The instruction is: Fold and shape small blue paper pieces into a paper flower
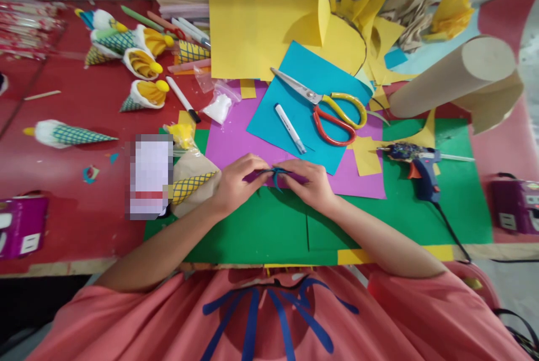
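Between both hands is a small blue paper piece [277, 176], pinched by the fingertips over the purple and green sheets. My left hand [242, 181] grips its left end, and my right hand [309, 181] grips its right end; its exact shape is partly covered by the fingers. Just beyond the hands, a white marker [290, 128] lies on a blue sheet [269, 111]. Large scissors [322, 103] with one yellow and one red handle rest there too, blades slightly apart. A yellow-patterned paper cone [193, 187] lies beside my left wrist.
A glue gun [415, 167] with its cord lies at right, near a large cardboard roll [450, 77]. Yellow sheets [256, 30] cover the back. Several decorated cones [145, 94] sit at left, near a blurred-out phone-like object [149, 173] and a capped marker [181, 97].
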`<act>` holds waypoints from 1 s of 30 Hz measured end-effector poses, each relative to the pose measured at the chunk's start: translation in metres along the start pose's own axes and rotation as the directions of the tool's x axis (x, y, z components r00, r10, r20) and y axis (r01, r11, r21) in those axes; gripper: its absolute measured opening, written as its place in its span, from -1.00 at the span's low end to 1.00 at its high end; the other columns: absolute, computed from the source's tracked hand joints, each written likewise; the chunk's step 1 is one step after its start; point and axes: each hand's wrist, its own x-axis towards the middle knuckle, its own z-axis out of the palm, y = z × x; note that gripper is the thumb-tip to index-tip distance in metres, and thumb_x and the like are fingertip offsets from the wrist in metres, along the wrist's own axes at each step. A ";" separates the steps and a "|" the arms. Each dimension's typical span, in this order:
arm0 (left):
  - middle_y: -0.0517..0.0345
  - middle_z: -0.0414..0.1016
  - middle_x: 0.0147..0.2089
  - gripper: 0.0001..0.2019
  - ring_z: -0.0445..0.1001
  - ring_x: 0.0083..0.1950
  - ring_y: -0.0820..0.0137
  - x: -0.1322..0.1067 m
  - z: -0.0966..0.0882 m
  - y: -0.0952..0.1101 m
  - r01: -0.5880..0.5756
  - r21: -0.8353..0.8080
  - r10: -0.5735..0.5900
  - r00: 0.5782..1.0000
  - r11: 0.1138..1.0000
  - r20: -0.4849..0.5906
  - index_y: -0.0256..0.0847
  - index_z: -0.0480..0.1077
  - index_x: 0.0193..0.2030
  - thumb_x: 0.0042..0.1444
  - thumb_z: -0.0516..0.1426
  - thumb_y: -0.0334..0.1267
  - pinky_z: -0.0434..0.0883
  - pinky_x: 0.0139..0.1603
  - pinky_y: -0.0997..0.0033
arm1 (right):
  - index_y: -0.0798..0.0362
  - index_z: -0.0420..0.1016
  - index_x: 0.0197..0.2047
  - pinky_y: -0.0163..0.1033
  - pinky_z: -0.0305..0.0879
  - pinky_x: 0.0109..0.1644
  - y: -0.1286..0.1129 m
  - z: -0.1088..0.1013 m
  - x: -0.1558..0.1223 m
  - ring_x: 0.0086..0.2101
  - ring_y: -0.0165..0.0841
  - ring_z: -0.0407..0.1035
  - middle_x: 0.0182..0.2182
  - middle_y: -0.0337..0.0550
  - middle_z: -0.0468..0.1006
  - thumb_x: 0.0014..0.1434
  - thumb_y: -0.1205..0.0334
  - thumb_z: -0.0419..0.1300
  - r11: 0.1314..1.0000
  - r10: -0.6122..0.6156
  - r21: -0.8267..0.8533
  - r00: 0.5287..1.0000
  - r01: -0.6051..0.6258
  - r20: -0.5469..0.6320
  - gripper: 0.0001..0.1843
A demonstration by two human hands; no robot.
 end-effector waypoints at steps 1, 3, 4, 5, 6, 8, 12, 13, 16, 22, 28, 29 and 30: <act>0.19 0.55 -0.32 -0.96 0.52 -0.26 0.47 0.000 0.000 0.000 -0.008 -0.002 0.008 1.000 1.000 -0.001 -0.17 0.40 -0.26 0.14 0.19 -0.32 0.45 -0.20 0.48 | 0.05 0.56 -0.11 -0.25 0.48 -0.03 0.000 0.000 0.000 -0.15 -0.33 0.55 -0.19 -0.09 0.66 0.20 0.37 0.12 1.000 -0.012 0.007 1.000 0.012 0.004 -0.76; 0.19 0.54 -0.33 -0.95 0.52 -0.27 0.48 0.000 0.001 0.000 -0.017 -0.006 0.017 1.000 1.000 -0.008 -0.18 0.40 -0.27 0.13 0.20 -0.33 0.45 -0.21 0.50 | 0.06 0.56 -0.12 -0.25 0.48 -0.05 0.001 0.000 0.000 -0.17 -0.34 0.55 -0.21 -0.10 0.66 0.20 0.38 0.12 0.999 -0.033 0.028 0.999 0.033 0.007 -0.77; 0.20 0.54 -0.34 -0.95 0.52 -0.28 0.48 0.000 0.001 0.000 -0.011 -0.004 0.011 1.000 1.000 -0.017 -0.18 0.40 -0.27 0.13 0.20 -0.33 0.46 -0.21 0.51 | 0.06 0.56 -0.13 -0.25 0.49 -0.06 0.001 0.000 0.000 -0.17 -0.34 0.55 -0.22 -0.11 0.66 0.21 0.37 0.12 0.999 -0.032 0.037 0.999 0.032 0.005 -0.78; 0.20 0.54 -0.34 -0.94 0.52 -0.28 0.49 0.000 0.001 0.000 0.005 -0.002 -0.005 1.000 1.000 -0.027 -0.19 0.40 -0.27 0.12 0.21 -0.33 0.46 -0.21 0.52 | 0.05 0.56 -0.13 -0.25 0.49 -0.06 0.001 0.000 0.001 -0.18 -0.34 0.55 -0.22 -0.12 0.66 0.21 0.36 0.13 0.999 -0.020 0.042 1.000 0.020 0.002 -0.78; 0.20 0.54 -0.34 -0.92 0.53 -0.28 0.49 -0.001 0.001 0.000 0.027 -0.004 -0.027 0.999 1.000 -0.036 -0.19 0.40 -0.27 0.11 0.22 -0.33 0.46 -0.21 0.53 | 0.04 0.56 -0.13 -0.24 0.49 -0.06 0.001 0.001 0.000 -0.18 -0.34 0.56 -0.21 -0.13 0.66 0.21 0.35 0.14 0.999 0.002 0.045 1.000 -0.002 -0.005 -0.79; 0.19 0.56 -0.31 -0.91 0.54 -0.27 0.49 -0.002 0.001 0.001 0.088 -0.023 -0.089 0.995 0.996 -0.047 -0.19 0.40 -0.24 0.11 0.22 -0.32 0.48 -0.21 0.53 | 0.02 0.55 -0.10 -0.22 0.49 -0.04 0.001 0.001 0.000 -0.16 -0.32 0.56 -0.18 -0.13 0.66 0.19 0.31 0.16 0.997 0.066 0.051 0.997 -0.064 -0.026 -0.78; 0.19 0.57 -0.29 -0.92 0.55 -0.25 0.48 -0.004 0.000 0.001 0.134 -0.071 -0.138 0.988 0.988 -0.065 -0.19 0.41 -0.22 0.12 0.19 -0.33 0.49 -0.18 0.52 | 0.03 0.51 -0.11 -0.23 0.49 -0.06 0.000 0.002 0.001 -0.18 -0.32 0.55 -0.19 -0.13 0.65 0.15 0.27 0.23 0.984 0.154 0.104 0.984 -0.145 -0.088 -0.79; 0.19 0.57 -0.29 -0.93 0.55 -0.25 0.48 -0.004 0.000 0.002 0.123 -0.076 -0.128 0.989 0.990 -0.069 -0.19 0.42 -0.23 0.12 0.19 -0.34 0.49 -0.17 0.51 | 0.04 0.50 -0.14 -0.24 0.49 -0.09 -0.001 0.002 0.001 -0.20 -0.33 0.55 -0.22 -0.13 0.64 0.14 0.26 0.24 0.981 0.164 0.118 0.981 -0.151 -0.100 -0.81; 0.19 0.58 -0.29 -0.93 0.56 -0.22 0.47 -0.002 -0.001 0.000 0.074 -0.091 -0.080 0.995 0.993 -0.067 -0.18 0.43 -0.24 0.12 0.19 -0.36 0.49 -0.14 0.48 | 0.04 0.49 -0.21 -0.26 0.48 -0.14 -0.001 0.002 0.001 -0.26 -0.35 0.55 -0.29 -0.16 0.63 0.15 0.26 0.23 0.980 0.169 0.122 0.980 -0.157 -0.101 -0.89; 0.19 0.57 -0.31 -0.96 0.54 -0.23 0.45 0.001 -0.002 -0.004 0.070 -0.077 -0.075 0.995 0.995 -0.068 -0.16 0.44 -0.27 0.12 0.21 -0.32 0.49 -0.15 0.43 | 0.02 0.51 -0.24 -0.26 0.46 -0.11 0.002 0.001 0.001 -0.25 -0.36 0.54 -0.29 -0.15 0.63 0.22 0.28 0.14 0.996 0.045 0.081 0.998 -0.041 -0.046 -0.88; 0.21 0.56 -0.31 -0.94 0.54 -0.26 0.48 -0.001 0.000 -0.003 0.107 -0.057 -0.111 0.992 0.993 -0.068 -0.17 0.42 -0.26 0.11 0.21 -0.32 0.48 -0.19 0.50 | 0.04 0.51 -0.19 -0.24 0.46 -0.07 0.001 0.001 0.000 -0.19 -0.35 0.53 -0.26 -0.10 0.63 0.23 0.32 0.12 0.997 -0.040 0.059 0.999 0.041 -0.022 -0.86; 0.20 0.56 -0.32 -0.94 0.54 -0.26 0.48 -0.001 0.000 -0.002 0.104 -0.043 -0.107 0.992 0.994 -0.066 -0.18 0.41 -0.27 0.11 0.21 -0.32 0.49 -0.19 0.49 | 0.04 0.51 -0.19 -0.23 0.46 -0.07 0.001 0.000 0.000 -0.19 -0.34 0.53 -0.26 -0.10 0.63 0.24 0.31 0.11 0.997 -0.045 0.056 0.999 0.046 -0.014 -0.85; 0.20 0.56 -0.32 -0.95 0.55 -0.25 0.47 -0.002 0.000 -0.002 0.098 -0.028 -0.100 0.993 0.995 -0.062 -0.18 0.41 -0.27 0.11 0.20 -0.32 0.49 -0.18 0.48 | 0.03 0.51 -0.19 -0.23 0.46 -0.07 0.001 0.000 0.000 -0.19 -0.34 0.53 -0.26 -0.10 0.63 0.25 0.31 0.11 0.997 -0.049 0.055 0.999 0.050 -0.002 -0.85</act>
